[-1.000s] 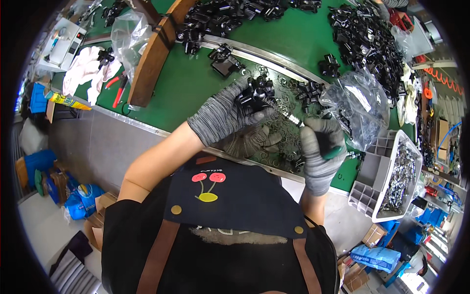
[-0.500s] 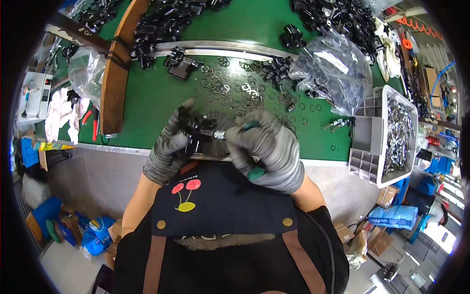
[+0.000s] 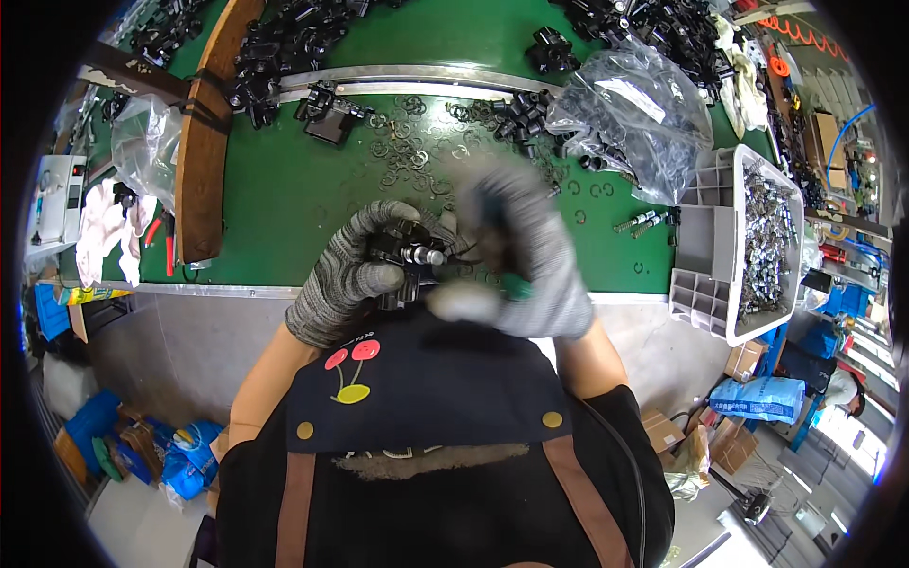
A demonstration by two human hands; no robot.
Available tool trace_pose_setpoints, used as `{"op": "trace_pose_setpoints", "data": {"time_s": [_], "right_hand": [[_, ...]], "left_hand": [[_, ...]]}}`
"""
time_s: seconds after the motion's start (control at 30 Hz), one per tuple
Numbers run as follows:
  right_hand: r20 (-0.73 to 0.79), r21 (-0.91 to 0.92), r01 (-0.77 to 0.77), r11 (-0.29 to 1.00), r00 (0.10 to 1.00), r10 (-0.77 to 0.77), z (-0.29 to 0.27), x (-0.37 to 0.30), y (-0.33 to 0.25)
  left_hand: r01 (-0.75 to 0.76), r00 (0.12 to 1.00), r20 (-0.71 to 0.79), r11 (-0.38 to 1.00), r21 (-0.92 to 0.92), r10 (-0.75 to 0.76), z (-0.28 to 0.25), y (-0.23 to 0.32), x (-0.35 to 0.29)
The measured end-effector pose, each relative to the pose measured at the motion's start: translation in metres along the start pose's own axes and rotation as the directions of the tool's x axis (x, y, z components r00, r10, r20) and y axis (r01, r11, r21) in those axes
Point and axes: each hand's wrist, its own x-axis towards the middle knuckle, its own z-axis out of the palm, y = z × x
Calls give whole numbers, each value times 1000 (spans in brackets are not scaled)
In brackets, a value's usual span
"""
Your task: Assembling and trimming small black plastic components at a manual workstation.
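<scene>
A dark apron [image 3: 426, 402] with a cherry print is worn nearest, below the near edge of the green tabletop [image 3: 260, 251]. Just above that edge, near its middle, a black part [image 3: 386, 244] is held in the gloved left hand [image 3: 346, 275], pinched between thumb and curled fingers; a silver pin [image 3: 422, 256] is seen jutting from it toward the right. The gloved right hand [image 3: 540, 260] is placed just beside it and is blurred by motion; its fingers are seen bent, but whether anything is pinched by them cannot be told. Toward the near left corner, red-handled pliers [image 3: 169, 244] are laid beside a wooden board [image 3: 201, 180], with a pale cloth [image 3: 104, 237] farther left. At the right edge, a pale bin [image 3: 696, 241] is filled on one side with small silver parts [image 3: 762, 251], and two spring-wound pins [image 3: 634, 222] are laid just left of it. Beyond the hands, dark rings [image 3: 402, 161] are scattered over the middle, bordered on the right by black cylindrical pieces [image 3: 521, 115] and a clear plastic bag [image 3: 630, 118]. A black assembly [image 3: 331, 115] is set near a metal rail [image 3: 407, 76], by which the tabletop is crossed. Toward the far edge, black parts are heaped at left [image 3: 284, 57] and right [image 3: 653, 28].
</scene>
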Motion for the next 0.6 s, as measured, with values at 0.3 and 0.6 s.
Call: {"op": "trace_pose_setpoints", "data": {"time_s": [0.3, 0.6], "right_hand": [[-482, 410, 196, 891, 876, 29, -97, -20, 26], [-868, -77, 339, 938, 440, -230, -55, -62, 78]], "left_hand": [[-295, 951, -61, 950, 102, 302, -19, -18, 4], [-257, 957, -74, 941, 221, 279, -7, -21, 15]]}}
